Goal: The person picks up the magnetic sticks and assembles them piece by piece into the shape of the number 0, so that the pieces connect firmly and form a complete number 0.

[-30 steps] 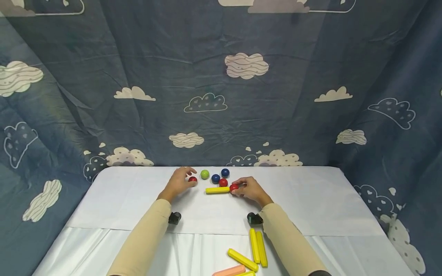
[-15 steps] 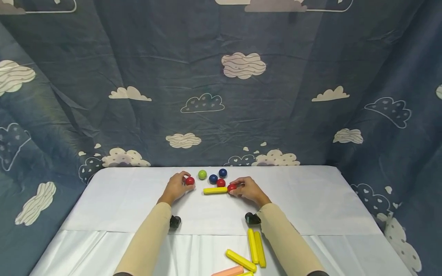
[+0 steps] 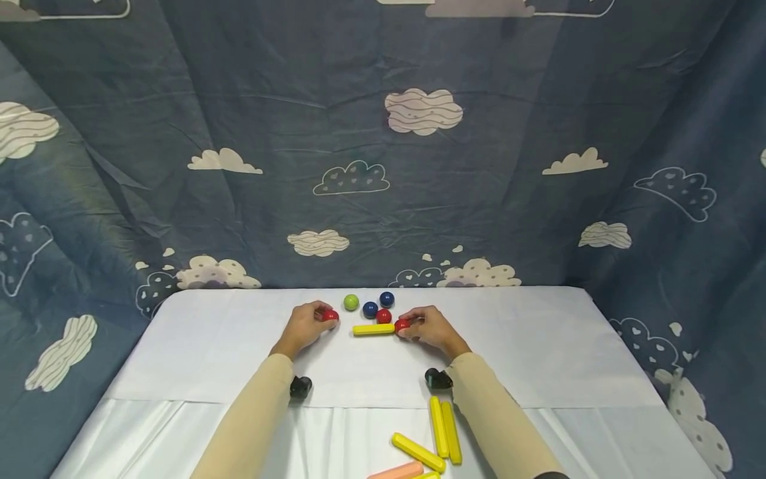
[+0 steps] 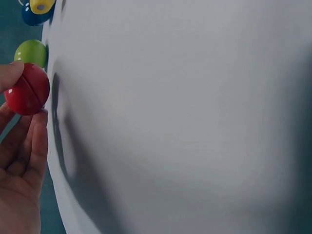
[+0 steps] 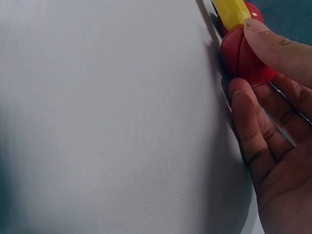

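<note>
My left hand (image 3: 305, 326) pinches a red ball (image 4: 30, 92) between thumb and fingers; a seam line runs across the ball in the left wrist view. My right hand (image 3: 433, 330) grips another red ball (image 5: 246, 56), at the right end of a yellow stick (image 3: 374, 329). In the right wrist view, the stick's end touches or nearly touches that ball. Just behind the stick sits a third red ball (image 3: 384, 316). Two blue balls, one nearer (image 3: 370, 309) and one farther (image 3: 386, 299), and a green ball (image 3: 350, 302) stand farther back between the hands.
Several yellow sticks (image 3: 439, 426) and a peach-coloured stick (image 3: 397, 472) lie near the front, left of the right forearm. White cloth (image 3: 526, 352) covers the table. A dark cloud-patterned curtain (image 3: 359, 219) rises behind its back edge.
Around the red ball on the left, the left hand's spread fingers have closed into a pinch, and the ball has shifted slightly toward the person. The right hand keeps its grip in place.
</note>
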Action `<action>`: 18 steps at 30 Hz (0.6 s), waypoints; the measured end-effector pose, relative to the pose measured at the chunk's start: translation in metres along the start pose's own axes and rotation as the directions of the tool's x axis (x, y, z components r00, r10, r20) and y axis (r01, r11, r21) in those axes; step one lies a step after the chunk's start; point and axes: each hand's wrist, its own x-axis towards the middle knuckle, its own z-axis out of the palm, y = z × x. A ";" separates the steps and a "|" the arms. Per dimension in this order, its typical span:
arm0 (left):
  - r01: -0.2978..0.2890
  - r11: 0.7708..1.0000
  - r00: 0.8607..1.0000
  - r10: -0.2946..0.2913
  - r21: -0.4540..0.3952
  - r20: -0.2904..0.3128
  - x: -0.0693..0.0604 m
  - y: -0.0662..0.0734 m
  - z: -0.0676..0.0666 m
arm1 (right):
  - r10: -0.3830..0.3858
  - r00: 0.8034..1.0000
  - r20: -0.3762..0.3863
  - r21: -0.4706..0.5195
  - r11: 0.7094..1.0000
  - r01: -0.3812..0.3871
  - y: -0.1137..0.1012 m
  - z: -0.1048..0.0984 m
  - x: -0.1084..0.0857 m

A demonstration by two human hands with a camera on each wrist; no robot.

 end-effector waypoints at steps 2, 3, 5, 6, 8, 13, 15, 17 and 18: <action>-0.012 1.000 1.000 0.012 -0.024 0.005 -0.002 0.001 -0.001 | -0.003 1.000 -0.004 0.003 1.000 0.003 0.000 -0.001 0.000; -0.017 0.999 1.000 0.017 -0.035 0.007 -0.003 0.001 -0.001 | -0.003 1.000 -0.005 0.004 1.000 0.003 0.000 -0.001 0.000; -0.022 0.998 1.000 0.023 -0.054 0.011 -0.005 0.001 0.000 | -0.004 1.000 -0.006 0.006 1.000 0.004 0.000 -0.001 0.000; -0.024 0.998 1.000 0.025 -0.060 0.016 -0.006 0.000 0.000 | -0.004 1.000 -0.007 0.004 1.000 0.004 0.000 -0.001 0.000; -0.024 0.997 0.999 0.026 -0.080 0.025 -0.007 -0.001 0.001 | -0.002 1.000 -0.003 0.005 1.000 0.002 0.001 -0.001 0.001; -0.018 0.992 0.998 0.026 -0.126 0.064 -0.012 -0.002 0.002 | 0.000 1.000 0.008 0.008 1.000 0.000 0.004 0.000 0.002; -0.010 0.991 0.997 0.021 -0.134 0.074 -0.014 -0.002 0.003 | 0.003 1.000 0.007 0.013 1.000 -0.003 0.004 0.000 0.003; -0.008 0.990 0.997 0.019 -0.141 0.074 -0.015 -0.001 0.004 | 0.006 1.000 0.006 0.016 1.000 -0.006 0.005 0.001 0.003; -0.009 0.990 0.997 0.019 -0.141 0.073 -0.016 -0.001 0.005 | 0.007 1.000 0.007 0.019 1.000 -0.008 0.005 0.001 0.003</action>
